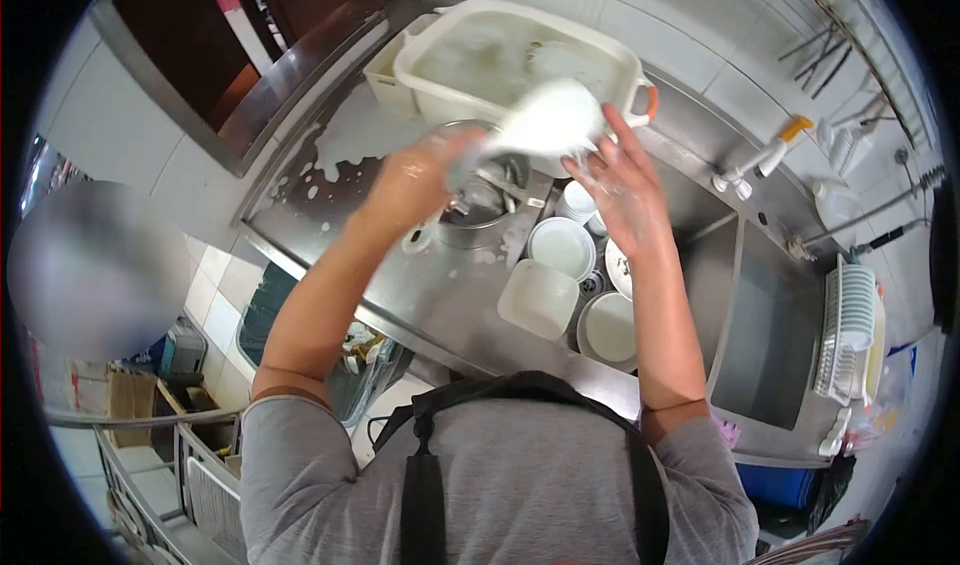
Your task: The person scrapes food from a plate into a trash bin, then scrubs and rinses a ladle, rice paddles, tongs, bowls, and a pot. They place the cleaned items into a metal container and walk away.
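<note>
Above a steel counter [450,310] near white tiles [645,35], gripping a blurred white item [553,118] with the left hand [415,180], up in front of a cream tub [437,93] of sudsy water [490,60]. Holding the right hand [630,203] spread open beside it, too blurred to tell whether touching.

Across the middle of the frame I see a grey metal counter [450,290], smooth and wet, with a bright sheen. The large cream oblong tub [430,90] at upper centre looks like smooth, semi-gloss plastic. Just below it, the round silver pot [478,235] is shiny metal. The blurred white rounded piece [555,120] reads pale and smooth; its material I can't tell. Near centre, the square white bowl [538,298] has a smooth, lightly glossy face. White wall tiles [560,0] gleam along the top. At bottom centre I get matt grey shirt cloth [540,465] and 2 dull black straps [423,505].
</note>
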A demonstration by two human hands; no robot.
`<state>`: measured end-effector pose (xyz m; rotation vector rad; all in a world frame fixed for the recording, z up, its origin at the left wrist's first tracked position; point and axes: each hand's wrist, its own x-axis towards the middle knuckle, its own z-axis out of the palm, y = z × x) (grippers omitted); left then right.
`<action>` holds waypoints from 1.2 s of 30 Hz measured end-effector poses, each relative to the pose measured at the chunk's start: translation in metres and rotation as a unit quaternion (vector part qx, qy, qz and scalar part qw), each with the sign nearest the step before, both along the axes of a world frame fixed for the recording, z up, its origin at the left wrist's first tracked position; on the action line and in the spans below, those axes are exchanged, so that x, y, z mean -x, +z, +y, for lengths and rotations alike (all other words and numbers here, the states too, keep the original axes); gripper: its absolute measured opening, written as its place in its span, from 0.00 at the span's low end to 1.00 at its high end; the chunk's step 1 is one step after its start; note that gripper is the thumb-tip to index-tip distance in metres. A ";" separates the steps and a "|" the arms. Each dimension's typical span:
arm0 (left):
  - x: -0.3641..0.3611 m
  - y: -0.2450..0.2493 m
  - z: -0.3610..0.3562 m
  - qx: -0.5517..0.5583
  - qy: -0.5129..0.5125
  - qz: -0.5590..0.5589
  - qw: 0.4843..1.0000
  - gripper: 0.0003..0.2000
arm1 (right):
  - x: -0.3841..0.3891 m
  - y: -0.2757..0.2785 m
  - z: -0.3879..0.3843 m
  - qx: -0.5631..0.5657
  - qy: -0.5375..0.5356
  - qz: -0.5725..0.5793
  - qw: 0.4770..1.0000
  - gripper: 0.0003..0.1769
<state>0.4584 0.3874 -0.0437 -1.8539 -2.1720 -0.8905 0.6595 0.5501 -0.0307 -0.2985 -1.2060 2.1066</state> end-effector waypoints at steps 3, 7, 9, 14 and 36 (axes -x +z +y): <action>0.063 -0.025 -0.046 0.014 0.246 -0.062 0.967 0.25 | 0.043 -0.016 -0.015 -0.168 0.108 -0.144 0.969 0.32; 0.096 -0.090 -0.084 0.103 0.429 -0.076 0.894 0.22 | 0.073 -0.035 -0.077 -0.077 0.422 -0.326 0.842 0.27; 0.094 -0.123 -0.097 0.096 0.447 -0.093 0.884 0.14 | 0.081 -0.050 -0.097 -0.049 0.366 -0.341 0.865 0.27; 0.082 -0.134 -0.100 0.027 0.359 -0.079 0.930 0.16 | 0.119 -0.088 -0.118 0.085 0.119 -0.251 0.957 0.30; -0.051 -0.092 -0.016 -0.159 -0.112 -0.034 0.980 0.11 | -0.015 -0.103 -0.119 0.176 0.248 -0.228 0.925 0.19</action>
